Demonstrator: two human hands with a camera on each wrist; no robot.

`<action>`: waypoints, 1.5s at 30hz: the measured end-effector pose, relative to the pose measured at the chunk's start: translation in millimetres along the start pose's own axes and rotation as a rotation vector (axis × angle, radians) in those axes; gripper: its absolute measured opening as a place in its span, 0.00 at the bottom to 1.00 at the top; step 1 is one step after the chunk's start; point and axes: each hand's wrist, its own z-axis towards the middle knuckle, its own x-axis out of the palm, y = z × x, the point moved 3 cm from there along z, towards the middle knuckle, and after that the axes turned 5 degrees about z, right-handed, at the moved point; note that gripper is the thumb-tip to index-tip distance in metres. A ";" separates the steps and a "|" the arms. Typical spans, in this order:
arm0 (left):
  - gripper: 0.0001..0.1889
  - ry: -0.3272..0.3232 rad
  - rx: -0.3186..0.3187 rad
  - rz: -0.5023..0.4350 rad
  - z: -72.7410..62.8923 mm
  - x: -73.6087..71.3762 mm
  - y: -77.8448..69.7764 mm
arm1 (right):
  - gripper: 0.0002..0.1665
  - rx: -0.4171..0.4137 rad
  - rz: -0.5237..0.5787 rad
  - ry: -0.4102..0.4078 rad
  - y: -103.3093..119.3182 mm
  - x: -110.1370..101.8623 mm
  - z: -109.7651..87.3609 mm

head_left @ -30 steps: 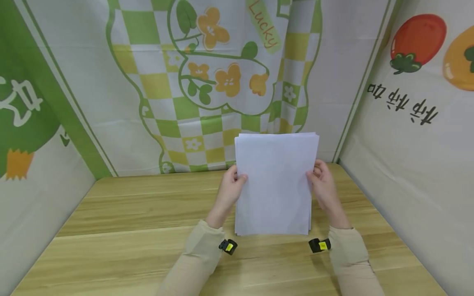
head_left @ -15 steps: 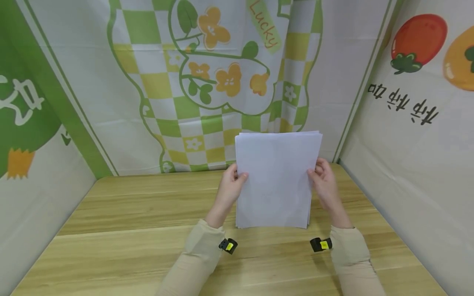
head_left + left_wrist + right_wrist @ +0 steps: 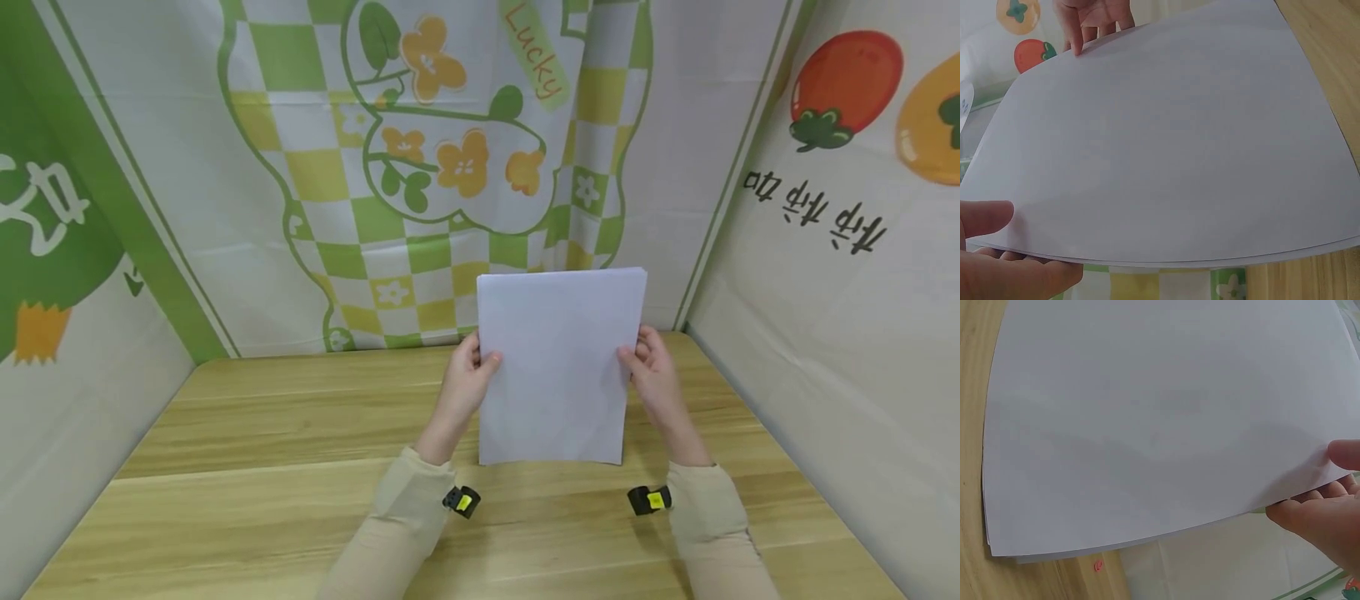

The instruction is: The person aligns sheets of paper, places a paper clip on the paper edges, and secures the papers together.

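Between both hands a stack of white paper sheets (image 3: 558, 375) stands nearly upright over the table, its blank face toward me. My left hand (image 3: 467, 379) pinches the left edge, thumb in front and fingers behind. At the right edge, my right hand (image 3: 656, 375) grips the stack the same way. In the left wrist view the paper (image 3: 1166, 137) spans most of the frame, with a second sheet edge showing along the near side. The right wrist view shows the sheets (image 3: 1147, 425) slightly offset at one corner. Finger parts behind the paper are hidden.
A wood-grain table (image 3: 262, 467) lies beneath the hands. Behind it hangs a checkered, flower-printed cloth (image 3: 420, 250), and printed white panels (image 3: 840, 333) close in the sides. Each wrist carries a small black camera (image 3: 462, 500).
The stack's bottom edge has risen slightly since a second ago. Its sheets, earlier fanned out at the right and top, now line up more closely. Both hands keep their hold.
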 end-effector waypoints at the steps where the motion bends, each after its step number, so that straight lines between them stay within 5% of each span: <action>1: 0.24 0.005 -0.003 -0.004 -0.2 0.1 0.5 | 0.22 0.002 -0.006 0.004 -0.2 -0.1 -0.3; 13: 0.22 0.012 0.013 0.018 2.8 0.9 13.1 | 0.25 0.056 -0.087 0.027 -8.8 0.9 0.9; 25: 0.21 -0.001 -0.003 0.027 0.3 -1.4 10.4 | 0.23 0.034 -0.084 0.021 -8.9 4.6 -1.4; 35: 0.18 -0.086 0.030 0.018 2.0 -0.1 10.5 | 0.24 0.018 -0.097 0.043 -3.8 7.3 -2.1; 45: 0.19 -0.071 0.033 -0.004 2.8 3.3 10.2 | 0.24 -0.018 -0.080 0.032 -0.5 2.2 0.0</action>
